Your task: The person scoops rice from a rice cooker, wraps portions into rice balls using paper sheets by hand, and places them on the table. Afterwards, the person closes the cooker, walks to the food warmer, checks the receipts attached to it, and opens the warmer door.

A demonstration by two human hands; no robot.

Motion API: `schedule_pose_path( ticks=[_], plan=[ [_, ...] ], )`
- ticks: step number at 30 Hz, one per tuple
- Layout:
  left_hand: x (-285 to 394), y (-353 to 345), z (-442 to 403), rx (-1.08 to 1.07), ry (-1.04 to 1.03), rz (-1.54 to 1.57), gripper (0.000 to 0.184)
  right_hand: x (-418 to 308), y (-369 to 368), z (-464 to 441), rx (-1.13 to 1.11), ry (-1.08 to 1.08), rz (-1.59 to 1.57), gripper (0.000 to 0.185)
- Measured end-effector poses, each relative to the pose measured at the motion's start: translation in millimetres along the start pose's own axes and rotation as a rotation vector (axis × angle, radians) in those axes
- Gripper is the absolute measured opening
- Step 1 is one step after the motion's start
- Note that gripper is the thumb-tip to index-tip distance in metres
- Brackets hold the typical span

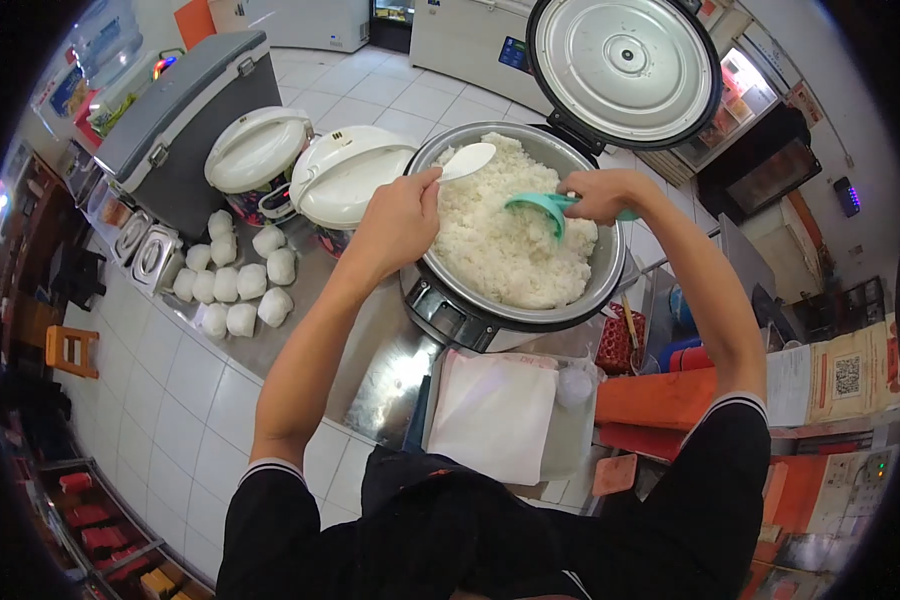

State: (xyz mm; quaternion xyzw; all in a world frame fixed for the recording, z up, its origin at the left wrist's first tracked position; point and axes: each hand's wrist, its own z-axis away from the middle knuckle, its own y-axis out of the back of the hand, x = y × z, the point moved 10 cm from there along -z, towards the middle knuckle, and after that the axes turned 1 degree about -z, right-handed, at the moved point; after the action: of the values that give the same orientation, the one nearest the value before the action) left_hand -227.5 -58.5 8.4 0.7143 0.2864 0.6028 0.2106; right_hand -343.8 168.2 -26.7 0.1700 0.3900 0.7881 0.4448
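White rice fills a large round cooker, whose lid stands open behind it. Over the cooker's left rim, my left hand is closed on a white spoon, its bowl above the rice. My right hand grips a green scoop from the right, and the scoop's bowl touches the rice. Several white wrapped balls lie grouped on the metal counter to the left.
Two smaller cookers with white lids stand left of the big one, beside a grey cooler box. White sheets and a small plastic bag lie in a tray in front of me. An orange stool stands on the floor.
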Motion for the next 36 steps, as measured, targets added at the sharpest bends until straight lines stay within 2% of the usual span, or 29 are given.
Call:
schedule_pose_path(
  ticks=[1,2,4,6,8,10,12,13,15,16,18,21,22,24,25,26,28,29,31,33,36],
  plan=[
    [1,-2,-1,0.021,-0.043,0.031,0.038,5,-14,7,-0.121,-0.044,-0.108,0.036],
    [3,-3,-2,0.038,-0.087,0.064,0.038,16,-17,9,-0.113,-0.046,-0.118,0.036],
    [8,-3,-5,0.027,-0.094,0.100,0.037,23,-35,24,-0.258,-0.021,-0.609,0.036],
    [14,-8,-10,0.028,-0.100,0.148,0.037,36,-40,43,-0.170,-0.047,-0.706,0.037],
    [21,-9,-14,0.126,-0.132,0.201,0.032,36,-48,53,-0.136,-0.010,-1.093,0.025],
    [42,-28,-12,0.130,-0.169,0.191,0.029,27,-57,54,-0.054,0.029,-1.176,0.029],
    [61,-62,-8,0.134,-0.185,0.180,0.026,15,-52,54,0.172,-0.004,-1.498,0.031],
    [70,-73,-5,0.152,-0.171,0.178,0.026,1,-54,51,0.182,0.001,-1.496,0.031],
    [74,-82,-15,0.163,-0.165,0.172,0.025,-6,-53,51,0.366,-0.016,-1.723,0.026],
    [78,-84,-29,0.130,-0.229,0.132,0.026,-2,-57,47,0.371,-0.015,-1.732,0.026],
    [79,-81,-29,0.094,-0.288,0.092,0.031,12,-68,32,0.388,-0.003,-2.025,0.009],
    [65,-18,-20,0.479,-0.201,0.214,0.031,17,-62,35,0.396,0.091,-2.168,0.009],
    [62,-22,-15,0.477,-0.208,0.206,0.031,16,-63,36,0.392,0.132,-2.259,0.010],
    [47,-46,-11,0.342,-0.156,0.186,0.025,9,-60,36,0.440,0.129,-2.218,0.011],
    [45,-60,-10,0.310,-0.142,0.174,0.031,3,-57,35,0.483,0.119,-2.170,0.012],
    [48,-71,-7,0.322,-0.138,0.170,0.031,-11,-57,33,0.474,0.127,-2.163,0.012],
    [74,-78,4,0.424,-0.252,0.147,0.030,-27,-47,38,0.680,0.135,-1.835,0.013],
    [78,-78,5,0.424,-0.248,0.145,0.030,-27,-49,27,0.696,0.137,-1.760,0.012],
    [93,-81,2,0.298,-0.274,0.185,0.024,-22,-57,16,0.640,0.145,-1.832,0.012],
    [87,-71,-7,0.305,-0.297,0.179,0.024,-14,-60,14,0.591,0.132,-1.945,0.011],
    [83,-33,-17,0.393,-0.332,0.146,0.023,-5,-57,25,0.605,0.111,-1.930,0.012]
  ],
)
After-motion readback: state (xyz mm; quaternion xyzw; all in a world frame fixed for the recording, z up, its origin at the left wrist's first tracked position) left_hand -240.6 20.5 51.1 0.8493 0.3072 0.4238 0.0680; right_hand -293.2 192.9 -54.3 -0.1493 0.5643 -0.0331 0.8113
